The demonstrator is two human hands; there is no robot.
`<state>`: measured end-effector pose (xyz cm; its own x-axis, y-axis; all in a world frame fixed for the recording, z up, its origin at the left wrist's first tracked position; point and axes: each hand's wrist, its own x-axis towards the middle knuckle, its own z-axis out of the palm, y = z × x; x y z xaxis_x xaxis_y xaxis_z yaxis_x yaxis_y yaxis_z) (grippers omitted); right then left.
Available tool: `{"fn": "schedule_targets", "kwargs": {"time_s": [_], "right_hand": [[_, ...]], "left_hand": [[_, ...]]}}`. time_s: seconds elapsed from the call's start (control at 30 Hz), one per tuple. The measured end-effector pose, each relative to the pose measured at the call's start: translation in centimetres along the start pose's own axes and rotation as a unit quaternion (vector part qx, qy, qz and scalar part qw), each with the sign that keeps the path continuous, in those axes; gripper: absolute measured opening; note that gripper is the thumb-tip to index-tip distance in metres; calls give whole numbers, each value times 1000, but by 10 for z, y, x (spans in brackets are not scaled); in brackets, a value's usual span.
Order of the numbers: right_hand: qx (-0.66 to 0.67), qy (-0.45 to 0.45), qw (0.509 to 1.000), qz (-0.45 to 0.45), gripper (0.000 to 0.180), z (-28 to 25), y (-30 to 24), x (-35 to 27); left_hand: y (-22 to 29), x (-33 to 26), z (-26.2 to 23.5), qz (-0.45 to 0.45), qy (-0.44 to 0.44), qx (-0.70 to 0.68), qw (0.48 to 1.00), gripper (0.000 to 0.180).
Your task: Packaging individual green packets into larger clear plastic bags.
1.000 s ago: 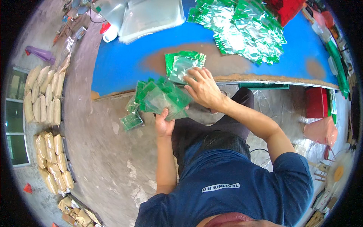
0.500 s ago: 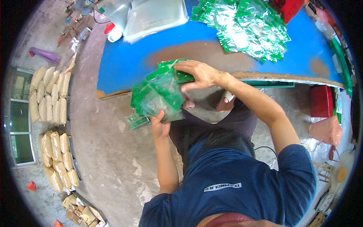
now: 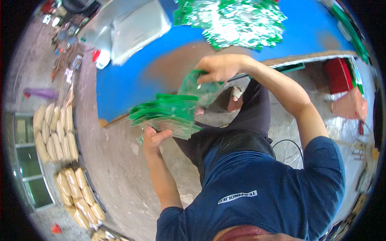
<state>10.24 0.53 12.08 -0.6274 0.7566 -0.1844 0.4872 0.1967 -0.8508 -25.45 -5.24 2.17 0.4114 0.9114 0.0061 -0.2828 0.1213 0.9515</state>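
Note:
A loose stack of green and clear plastic bags [image 3: 167, 110] is in my left hand [image 3: 156, 138], thumb on top and fingers underneath, just off the near edge of the blue table. My right hand [image 3: 220, 69] pinches another green-edged clear bag [image 3: 197, 90], smeared by motion, up and to the right of the stack. Whether that bag still touches the stack is hard to tell. Beyond my hands, a large heap of shiny green and silver bags [image 3: 241, 24] lies on the table.
The blue table [image 3: 120, 88] has a worn brown patch and a rough front edge. Clear plastic sheets [image 3: 138, 30] and a white bottle with a red cap [image 3: 102, 59] lie at its left. Filled sacks [image 3: 56, 132] are stacked further left. A red bin [image 3: 337, 76] stands at right.
My right hand has come away from the stack, moving right with one bag. My left hand and the stack have shifted slightly left and down. The whole view has turned a little.

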Motion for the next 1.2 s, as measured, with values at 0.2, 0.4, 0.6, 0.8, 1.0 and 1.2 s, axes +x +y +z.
{"fn": "schedule_targets", "kwargs": {"time_s": [0.2, 0.4, 0.6, 0.8, 1.0, 1.2], "right_hand": [[11, -147, 989, -19, 24, 8, -2, -25], [-359, 314, 878, 26, 25, -18, 89, -23], [-478, 355, 803, 27, 57, -5, 135, -22], [-353, 235, 901, -89, 30, 58, 67, 3], [-438, 568, 678, 161, 58, -7, 125, -23], [-314, 342, 885, -39, 48, 70, 90, -30]], "left_hand": [[15, 45, 75, -122, -148, 98, 977, 73], [-16, 34, 79, -146, -38, -1, 988, 65], [-55, 3, 87, -117, -21, -411, 904, 71], [-98, 22, 97, -88, 75, -521, 846, 56], [-91, 30, 111, -95, 161, -413, 891, 48], [-88, 16, 83, -73, 127, -332, 932, 53]]}}
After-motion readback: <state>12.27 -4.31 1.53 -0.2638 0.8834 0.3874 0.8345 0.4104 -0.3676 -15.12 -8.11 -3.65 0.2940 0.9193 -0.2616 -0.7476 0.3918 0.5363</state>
